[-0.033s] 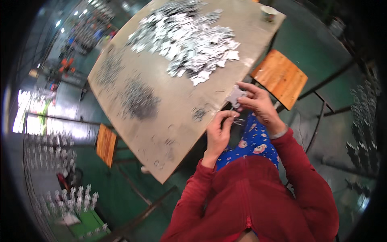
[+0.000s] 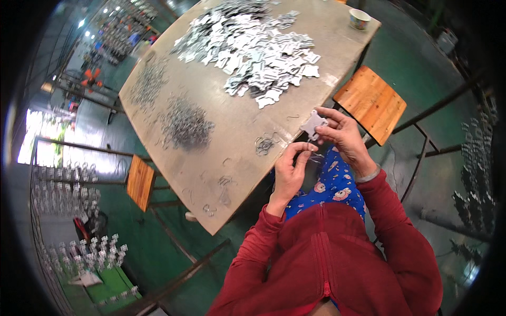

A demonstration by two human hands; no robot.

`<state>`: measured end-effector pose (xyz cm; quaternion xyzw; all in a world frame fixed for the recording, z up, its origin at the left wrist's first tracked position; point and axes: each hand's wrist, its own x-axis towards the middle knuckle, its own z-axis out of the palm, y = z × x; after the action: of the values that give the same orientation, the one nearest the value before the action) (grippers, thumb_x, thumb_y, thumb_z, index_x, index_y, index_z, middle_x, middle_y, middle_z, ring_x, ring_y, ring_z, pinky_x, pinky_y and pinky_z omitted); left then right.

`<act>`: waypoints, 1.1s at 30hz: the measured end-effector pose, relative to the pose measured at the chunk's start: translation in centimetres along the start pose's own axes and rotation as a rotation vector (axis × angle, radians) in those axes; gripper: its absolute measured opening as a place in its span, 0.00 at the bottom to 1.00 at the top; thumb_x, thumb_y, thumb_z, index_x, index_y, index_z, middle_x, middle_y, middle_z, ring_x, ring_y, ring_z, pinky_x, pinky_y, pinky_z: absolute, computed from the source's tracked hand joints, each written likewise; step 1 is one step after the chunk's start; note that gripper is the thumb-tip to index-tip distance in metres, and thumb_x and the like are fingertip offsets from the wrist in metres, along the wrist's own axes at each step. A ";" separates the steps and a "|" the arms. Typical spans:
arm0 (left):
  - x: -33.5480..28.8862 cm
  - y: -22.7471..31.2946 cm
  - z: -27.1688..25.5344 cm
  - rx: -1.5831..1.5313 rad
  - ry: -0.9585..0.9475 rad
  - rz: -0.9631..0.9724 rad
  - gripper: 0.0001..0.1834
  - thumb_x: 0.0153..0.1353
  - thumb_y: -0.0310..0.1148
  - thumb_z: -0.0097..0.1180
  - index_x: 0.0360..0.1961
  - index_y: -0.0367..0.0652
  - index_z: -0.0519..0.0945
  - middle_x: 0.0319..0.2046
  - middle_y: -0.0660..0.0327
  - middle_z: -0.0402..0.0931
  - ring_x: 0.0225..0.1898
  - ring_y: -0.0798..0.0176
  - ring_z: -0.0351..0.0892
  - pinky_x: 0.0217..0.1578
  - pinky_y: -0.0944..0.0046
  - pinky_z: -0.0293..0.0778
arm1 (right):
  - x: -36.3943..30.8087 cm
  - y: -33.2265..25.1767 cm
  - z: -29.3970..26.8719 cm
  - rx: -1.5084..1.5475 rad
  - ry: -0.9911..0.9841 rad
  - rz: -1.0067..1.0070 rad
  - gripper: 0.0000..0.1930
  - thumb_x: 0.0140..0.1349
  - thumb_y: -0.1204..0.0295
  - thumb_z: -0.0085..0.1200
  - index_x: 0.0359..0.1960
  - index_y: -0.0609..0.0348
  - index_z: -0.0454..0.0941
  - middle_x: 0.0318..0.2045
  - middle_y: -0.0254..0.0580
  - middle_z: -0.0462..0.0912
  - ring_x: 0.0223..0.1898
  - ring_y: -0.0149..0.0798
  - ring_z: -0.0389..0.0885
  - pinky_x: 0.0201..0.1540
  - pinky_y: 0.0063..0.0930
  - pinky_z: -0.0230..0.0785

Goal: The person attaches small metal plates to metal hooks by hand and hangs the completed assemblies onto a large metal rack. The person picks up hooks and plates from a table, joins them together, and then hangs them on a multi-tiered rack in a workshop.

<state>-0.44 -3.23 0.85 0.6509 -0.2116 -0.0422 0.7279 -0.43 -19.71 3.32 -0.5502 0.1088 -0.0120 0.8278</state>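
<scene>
My right hand point(image 2: 345, 138) pinches a flat, pale grey plate point(image 2: 314, 125) with notched, lobed edges, held up beside the table's near right edge. Just below it, my left hand point(image 2: 289, 171) is closed, thumb against forefinger, on several thin wire hooks point(image 2: 315, 157) whose ends stick out to the right. The fingertips of the left hand are close under the plate's lower corner; whether a hook touches the plate I cannot tell. A small heap of wire hooks point(image 2: 263, 146) lies on the table just left of my hands, and a single hook point(image 2: 293, 117) lies beyond it.
On the brown table point(image 2: 240, 118) are a large pile of similar plates point(image 2: 263, 58) and a heap of wire hooks point(image 2: 185, 125). A paper cup point(image 2: 359, 19) stands at the far right corner. Wooden stools point(image 2: 371, 102) flank the table. Racks of hanging parts point(image 2: 66, 192) are at left.
The view has shifted slightly and sharpened. Both hands keep their hold on the plate and the wire hooks, with little visible movement.
</scene>
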 end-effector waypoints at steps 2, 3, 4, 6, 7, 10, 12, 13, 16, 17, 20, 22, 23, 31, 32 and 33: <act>-0.5 -0.3 -1.1 0.044 -0.003 0.007 0.05 0.62 0.24 0.49 0.36 0.35 0.75 0.32 0.58 0.78 0.36 0.66 0.77 0.38 0.68 0.71 | 0.2 0.5 1.2 0.046 -0.025 0.011 0.23 0.52 0.79 0.59 0.52 0.65 0.70 0.25 0.33 0.78 0.21 0.24 0.74 0.24 0.15 0.67; -0.6 -0.5 -1.3 0.065 -0.004 0.016 0.05 0.62 0.25 0.49 0.36 0.35 0.75 0.32 0.58 0.79 0.35 0.66 0.77 0.37 0.68 0.72 | 0.2 0.5 1.5 0.046 -0.028 0.015 0.23 0.52 0.79 0.59 0.51 0.65 0.70 0.24 0.33 0.77 0.21 0.24 0.73 0.24 0.15 0.67; -0.7 -0.6 -1.3 0.064 0.002 0.019 0.05 0.62 0.25 0.49 0.36 0.35 0.75 0.32 0.58 0.79 0.35 0.66 0.77 0.37 0.68 0.72 | 0.3 0.4 1.7 0.041 -0.033 0.015 0.23 0.52 0.79 0.59 0.51 0.65 0.70 0.24 0.33 0.77 0.21 0.24 0.73 0.24 0.15 0.67; -0.7 -0.5 -1.1 0.062 0.004 -0.009 0.05 0.62 0.25 0.49 0.35 0.35 0.75 0.31 0.58 0.79 0.35 0.66 0.77 0.37 0.68 0.72 | 0.3 0.1 1.7 0.027 -0.059 0.040 0.23 0.52 0.80 0.59 0.52 0.65 0.69 0.27 0.35 0.78 0.24 0.24 0.75 0.24 0.14 0.68; -0.6 -0.5 -1.0 0.057 0.002 -0.007 0.05 0.62 0.25 0.49 0.35 0.35 0.75 0.31 0.58 0.79 0.35 0.66 0.77 0.37 0.68 0.72 | 0.3 -0.1 1.8 0.024 -0.055 0.038 0.23 0.52 0.80 0.59 0.52 0.65 0.69 0.27 0.35 0.78 0.24 0.24 0.75 0.24 0.14 0.68; -0.3 -0.5 -1.0 0.077 0.017 -0.028 0.04 0.62 0.25 0.50 0.35 0.35 0.75 0.31 0.58 0.78 0.34 0.65 0.78 0.36 0.67 0.72 | 0.4 -0.7 2.2 0.049 -0.012 0.027 0.23 0.52 0.80 0.59 0.51 0.65 0.71 0.23 0.32 0.77 0.19 0.23 0.72 0.22 0.15 0.66; -0.4 -0.3 -1.3 0.159 0.016 -0.001 0.04 0.60 0.24 0.50 0.34 0.36 0.75 0.30 0.57 0.78 0.33 0.63 0.78 0.35 0.67 0.72 | 0.4 -0.7 2.6 0.007 -0.015 0.001 0.22 0.51 0.80 0.59 0.51 0.65 0.71 0.23 0.32 0.76 0.19 0.23 0.71 0.22 0.15 0.64; -0.4 -0.1 -1.4 0.163 0.034 -0.005 0.04 0.60 0.24 0.50 0.34 0.36 0.75 0.30 0.57 0.78 0.33 0.63 0.78 0.35 0.67 0.72 | 0.3 -0.7 2.9 0.005 -0.031 0.011 0.22 0.51 0.80 0.59 0.51 0.65 0.71 0.23 0.32 0.76 0.19 0.23 0.71 0.22 0.15 0.64; -0.7 0.1 -2.1 0.275 0.058 0.059 0.03 0.56 0.22 0.51 0.32 0.37 0.76 0.29 0.55 0.76 0.32 0.56 0.77 0.34 0.62 0.72 | 0.3 -0.4 4.1 -0.248 0.009 -0.126 0.21 0.49 0.82 0.58 0.49 0.65 0.73 0.23 0.33 0.75 0.20 0.23 0.71 0.23 0.16 0.62; -0.6 0.1 -1.8 0.231 0.058 0.028 0.03 0.55 0.23 0.51 0.32 0.37 0.76 0.29 0.54 0.75 0.33 0.54 0.76 0.35 0.60 0.71 | -0.3 -0.9 4.4 -0.299 0.051 -0.155 0.21 0.49 0.81 0.58 0.48 0.64 0.74 0.24 0.33 0.75 0.22 0.23 0.72 0.24 0.16 0.63; -1.0 0.2 -2.0 0.313 0.086 0.090 0.04 0.54 0.22 0.53 0.32 0.37 0.76 0.30 0.54 0.75 0.34 0.53 0.76 0.36 0.60 0.71 | -1.3 -0.3 4.9 -0.450 0.098 -0.290 0.15 0.49 0.83 0.58 0.42 0.65 0.77 0.28 0.31 0.77 0.30 0.24 0.75 0.32 0.14 0.67; -1.7 -0.1 -2.8 0.321 0.081 0.086 0.08 0.53 0.23 0.56 0.36 0.38 0.76 0.34 0.54 0.76 0.37 0.54 0.77 0.38 0.60 0.71 | -1.9 -0.1 5.5 -0.430 0.013 -0.284 0.12 0.50 0.85 0.58 0.39 0.66 0.77 0.29 0.32 0.78 0.31 0.23 0.75 0.33 0.14 0.67; -1.9 0.1 -3.3 0.330 0.101 0.087 0.08 0.53 0.23 0.56 0.36 0.38 0.76 0.34 0.54 0.76 0.37 0.54 0.77 0.38 0.60 0.71 | -2.0 0.0 5.6 -0.429 -0.007 -0.293 0.12 0.50 0.86 0.58 0.38 0.67 0.77 0.30 0.32 0.78 0.31 0.23 0.75 0.33 0.14 0.67; -0.2 -2.1 -19.8 1.054 0.557 -0.107 0.10 0.53 0.32 0.57 0.32 0.36 0.81 0.30 0.49 0.78 0.31 0.51 0.78 0.34 0.57 0.72 | -1.8 0.7 6.1 -0.338 -0.045 -0.214 0.12 0.50 0.86 0.59 0.37 0.67 0.77 0.30 0.36 0.79 0.26 0.23 0.75 0.28 0.15 0.68; 0.7 -2.0 -21.6 1.103 0.561 -0.183 0.09 0.52 0.32 0.58 0.30 0.36 0.82 0.29 0.48 0.78 0.31 0.49 0.78 0.34 0.56 0.72 | -1.8 0.8 6.0 -0.331 -0.048 -0.208 0.12 0.50 0.86 0.59 0.37 0.67 0.77 0.29 0.35 0.79 0.26 0.23 0.75 0.29 0.15 0.68; 1.6 -2.2 -22.8 1.150 0.561 -0.258 0.09 0.52 0.32 0.59 0.27 0.35 0.82 0.28 0.47 0.77 0.32 0.47 0.77 0.34 0.55 0.72 | -1.6 0.9 5.9 -0.323 -0.049 -0.201 0.12 0.50 0.86 0.59 0.37 0.67 0.77 0.29 0.35 0.79 0.26 0.23 0.76 0.29 0.14 0.68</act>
<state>9.79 17.12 -2.31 0.9429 0.0774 0.1624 0.2802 -0.96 -13.82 4.94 -0.6843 0.0336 -0.0638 0.7256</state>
